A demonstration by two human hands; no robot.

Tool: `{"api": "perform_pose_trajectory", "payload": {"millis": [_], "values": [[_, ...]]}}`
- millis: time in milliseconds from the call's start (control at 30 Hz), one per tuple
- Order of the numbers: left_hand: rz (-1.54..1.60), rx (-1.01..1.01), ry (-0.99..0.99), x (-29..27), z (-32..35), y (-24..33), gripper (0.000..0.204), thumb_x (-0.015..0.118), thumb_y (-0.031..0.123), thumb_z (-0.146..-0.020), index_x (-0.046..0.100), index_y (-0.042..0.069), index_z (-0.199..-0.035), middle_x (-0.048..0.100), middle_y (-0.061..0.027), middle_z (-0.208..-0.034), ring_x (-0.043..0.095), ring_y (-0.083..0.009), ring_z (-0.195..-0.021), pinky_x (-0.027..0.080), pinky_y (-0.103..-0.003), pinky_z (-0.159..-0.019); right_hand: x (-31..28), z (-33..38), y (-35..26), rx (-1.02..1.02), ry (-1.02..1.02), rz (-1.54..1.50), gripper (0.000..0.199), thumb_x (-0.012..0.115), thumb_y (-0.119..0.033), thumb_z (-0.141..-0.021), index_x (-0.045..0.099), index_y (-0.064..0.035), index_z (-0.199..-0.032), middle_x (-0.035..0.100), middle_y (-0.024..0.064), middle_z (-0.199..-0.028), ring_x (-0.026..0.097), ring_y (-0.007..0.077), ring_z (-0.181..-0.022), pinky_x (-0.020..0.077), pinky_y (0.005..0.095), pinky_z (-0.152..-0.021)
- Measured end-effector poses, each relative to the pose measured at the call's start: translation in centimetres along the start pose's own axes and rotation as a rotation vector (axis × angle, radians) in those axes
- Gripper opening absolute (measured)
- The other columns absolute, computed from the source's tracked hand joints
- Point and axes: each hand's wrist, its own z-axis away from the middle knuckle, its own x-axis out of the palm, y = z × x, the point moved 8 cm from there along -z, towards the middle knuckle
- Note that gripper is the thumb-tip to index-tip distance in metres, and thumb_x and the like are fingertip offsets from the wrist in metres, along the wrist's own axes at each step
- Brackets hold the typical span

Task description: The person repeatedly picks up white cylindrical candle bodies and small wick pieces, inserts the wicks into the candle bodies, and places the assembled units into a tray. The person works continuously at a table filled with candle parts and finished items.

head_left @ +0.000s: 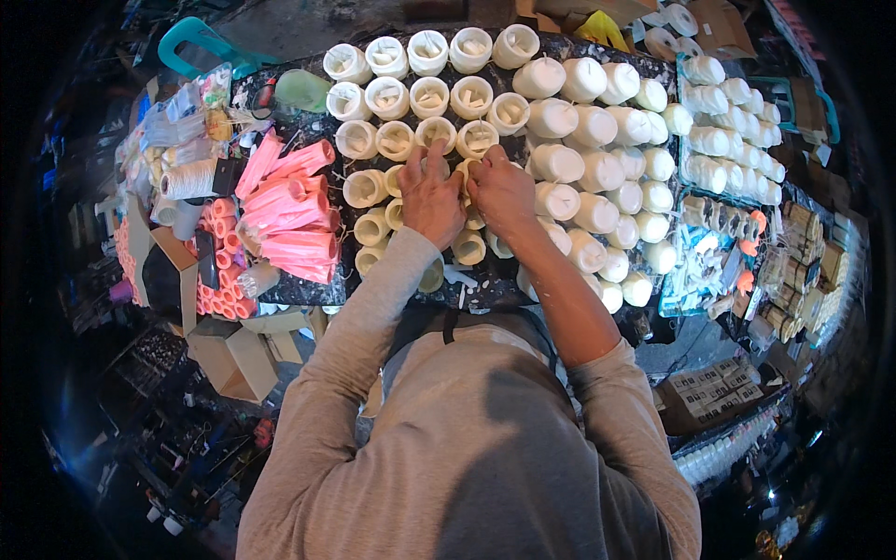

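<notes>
Rows of hollow white wax cups (pixel 387 57) with loose white pieces inside several of them stand on the dark table. My left hand (pixel 432 203) lies over the middle of these rows, its fingers stretched forward across the rims. Right beside it, my right hand (pixel 502 193) has its fingers bent and pressed together over a cup; whatever they pinch is hidden. The cup (pixel 477 139) just beyond my right fingertips holds white pieces. To the right stand several solid white candles (pixel 557 162) with wicks showing on some. The cups under my palms are mostly covered.
Pink tubes in bundles (pixel 291 219) lie left of the cups, near a spool of white string (pixel 189 181). A cardboard box (pixel 233 359) sits at the near left. More white candles (pixel 709 142) fill a tray at the right, beside a teal basket (pixel 695 257) of small parts.
</notes>
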Motion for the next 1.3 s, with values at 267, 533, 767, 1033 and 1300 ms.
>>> {"api": "perform_pose_trajectory", "payload": {"millis": [267, 533, 767, 1033, 1300], "values": [[0.045, 0.008, 0.068, -0.1, 0.3, -1.2, 0.023, 0.07, 0.02, -0.086, 0.075, 0.004, -0.1, 0.033, -0.0172, -0.16, 0.028, -0.042, -0.143, 0.03, -0.058, -0.109, 0.7, -0.8, -0.7, -0.062, 0.007, 0.0, 0.015, 0.067, -0.024, -0.088, 0.072, -0.0103, -0.088, 0.061, 0.0112, -0.101, 0.071, 0.0316, -0.076, 0.0565, 0.0443, -0.063], [0.04, -0.012, 0.001, 1.4, -0.2, -0.8, 0.03, 0.069, 0.021, -0.088, 0.074, 0.003, -0.112, 0.021, -0.0179, -0.169, 0.013, -0.0476, -0.155, 0.027, -0.066, -0.11, 0.7, 0.1, -0.3, -0.036, 0.109, -0.084, 0.014, 0.072, -0.024, -0.087, 0.072, -0.0103, -0.085, 0.06, 0.0102, -0.099, 0.071, 0.031, -0.075, 0.0565, 0.0448, -0.063], [0.062, -0.004, 0.013, 0.3, -0.1, -1.3, 0.026, 0.072, 0.016, -0.085, 0.076, 0.004, -0.107, 0.024, -0.0196, -0.168, 0.015, -0.0474, -0.155, 0.028, -0.063, -0.11, 0.6, 0.3, -0.2, -0.037, 0.039, -0.101, 0.013, 0.075, -0.025, -0.085, 0.075, -0.0121, -0.087, 0.061, 0.0093, -0.094, 0.068, 0.0306, -0.076, 0.0563, 0.0438, -0.064], [0.113, 0.038, 0.139, -0.2, 0.9, -1.2, 0.023, 0.074, 0.016, -0.084, 0.078, 0.004, -0.102, 0.032, -0.0205, -0.164, 0.026, -0.0434, -0.151, 0.03, -0.059, -0.11, -2.2, 2.1, -0.1, 0.132, 0.048, -0.006, 0.019, 0.071, -0.023, -0.087, 0.073, -0.0072, -0.098, 0.066, 0.0137, -0.1, 0.07, 0.0346, -0.082, 0.0569, 0.0475, -0.069], [0.178, 0.03, 0.291, -1.2, 2.9, -1.6, 0.026, 0.071, 0.011, -0.085, 0.073, 0.004, -0.11, 0.045, -0.0219, -0.151, 0.037, -0.0428, -0.143, 0.032, -0.06, -0.11, -1.3, -0.3, -1.3, 0.019, -0.102, 0.061, 0.017, 0.062, -0.02, -0.089, 0.068, -0.0046, -0.089, 0.068, 0.0182, -0.089, 0.069, 0.0401, -0.081, 0.0555, 0.0507, -0.073]]}}
